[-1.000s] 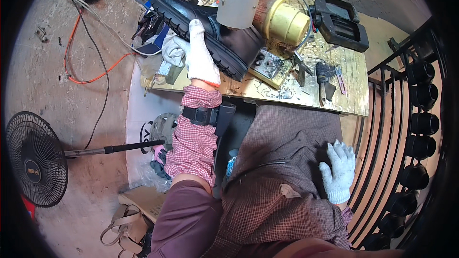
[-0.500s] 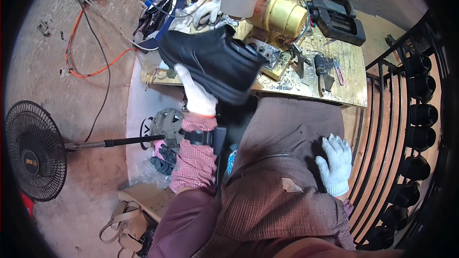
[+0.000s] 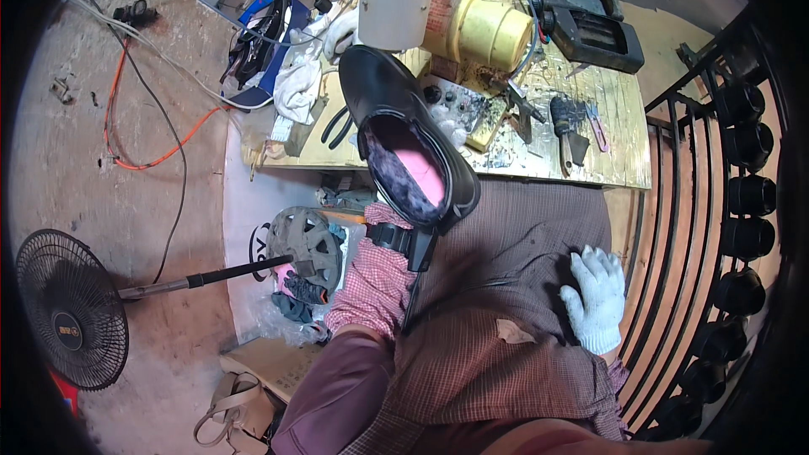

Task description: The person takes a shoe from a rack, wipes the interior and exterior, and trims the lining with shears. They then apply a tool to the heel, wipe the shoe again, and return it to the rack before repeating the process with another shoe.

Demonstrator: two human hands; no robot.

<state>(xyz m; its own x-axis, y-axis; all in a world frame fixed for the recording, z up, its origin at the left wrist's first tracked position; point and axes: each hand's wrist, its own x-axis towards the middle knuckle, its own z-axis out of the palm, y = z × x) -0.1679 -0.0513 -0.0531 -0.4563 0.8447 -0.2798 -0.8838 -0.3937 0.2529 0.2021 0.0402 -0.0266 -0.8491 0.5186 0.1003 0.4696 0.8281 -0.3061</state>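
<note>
2 gloved hands are working here, and the nearer one, the right hand (image 3: 595,299) in a white knit glove, is lying flat on the person's lap with fingers spread wide, holding nothing. Further out, the left hand is hiding behind a black shoe (image 3: 406,136); I cannot tell its grip, though the checked sleeve is running straight up to the heel. That shoe is hanging tilted above the near edge of the workbench (image 3: 590,160), its opening with pink lining facing up. Beyond it, pliers (image 3: 337,125) are lying on the bench, beside a white rag (image 3: 297,84). Off to the left, 1 black floor fan (image 3: 72,312) is standing on the floor.
</note>
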